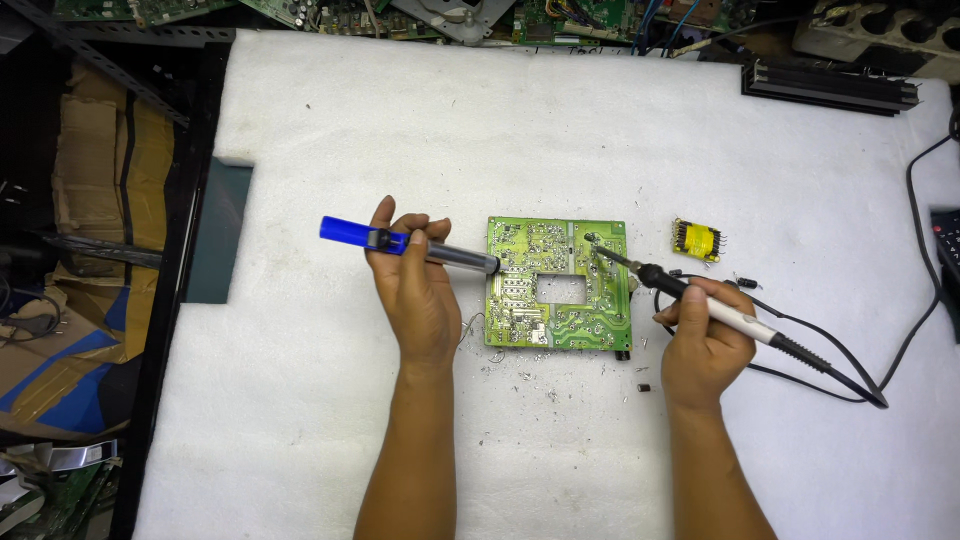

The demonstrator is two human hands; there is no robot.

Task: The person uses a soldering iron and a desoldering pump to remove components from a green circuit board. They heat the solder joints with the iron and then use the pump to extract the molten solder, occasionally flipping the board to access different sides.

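Bare forearms rise from the lower edge; the left hand (415, 285) wraps a blue-and-grey plastic desoldering pump (405, 245), the right hand (705, 335) pinches a slim corded soldering iron (690, 295), both tips touching the flat green circuit board (558, 283) on the white foam-covered bench (300, 420), yellow transformer (697, 240) nearby.

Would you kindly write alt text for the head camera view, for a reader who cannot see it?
A person's right hand holds a soldering iron with its tip on a green circuit board, while the left hand holds a blue and grey desoldering pump at the board's left edge. The board lies on a white foam mat, with a small yellow transformer nearby.
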